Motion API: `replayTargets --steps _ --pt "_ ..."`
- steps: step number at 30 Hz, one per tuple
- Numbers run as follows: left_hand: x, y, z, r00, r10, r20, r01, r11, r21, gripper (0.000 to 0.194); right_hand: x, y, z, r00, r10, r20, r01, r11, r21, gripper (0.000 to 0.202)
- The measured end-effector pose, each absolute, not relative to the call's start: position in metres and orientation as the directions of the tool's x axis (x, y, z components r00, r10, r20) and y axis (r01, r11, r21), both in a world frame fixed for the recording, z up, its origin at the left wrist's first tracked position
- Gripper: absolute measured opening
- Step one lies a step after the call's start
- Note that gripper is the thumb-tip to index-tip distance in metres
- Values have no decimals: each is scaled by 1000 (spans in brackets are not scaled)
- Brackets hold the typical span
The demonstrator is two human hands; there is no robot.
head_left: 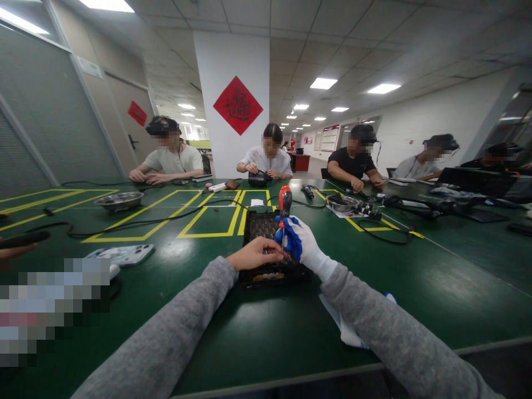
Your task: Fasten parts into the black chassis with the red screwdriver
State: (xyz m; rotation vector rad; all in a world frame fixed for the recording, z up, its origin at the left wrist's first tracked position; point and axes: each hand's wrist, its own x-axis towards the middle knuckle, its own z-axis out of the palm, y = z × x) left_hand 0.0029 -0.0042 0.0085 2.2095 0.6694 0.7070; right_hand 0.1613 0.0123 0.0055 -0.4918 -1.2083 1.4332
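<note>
Green table [249, 338] fills most of the scene, yellow tape [116, 239] on its far half. Black case [255, 227] sits near, mid-table. Metal bowl [120, 199] far left. Right hand [300, 244], in white-blue glove, is over the case, fingers closed round the screwdriver [285, 198]. Left hand [260, 252], bare, also over it, fingers bunched by the shaft; can't tell if gripping. Phone [137, 254] lies left. Screwdriver near upright, red-black handle up; tip contact unclear.
</note>
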Motion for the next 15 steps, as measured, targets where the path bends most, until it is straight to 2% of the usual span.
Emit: replayTargets --steps 4,12,15 --pt "3 -3 6 683 671 287 294 -613 733 27 161 13 6 -251 908 336 -493 179 -851 29" --pt "2 -4 9 744 603 288 234 -639 733 26 162 15 5 -251 919 304 -475 157 -866 34" --pt "3 -4 8 725 638 262 266 -609 747 26 161 14 5 -239 917 319 -494 168 -853 33"
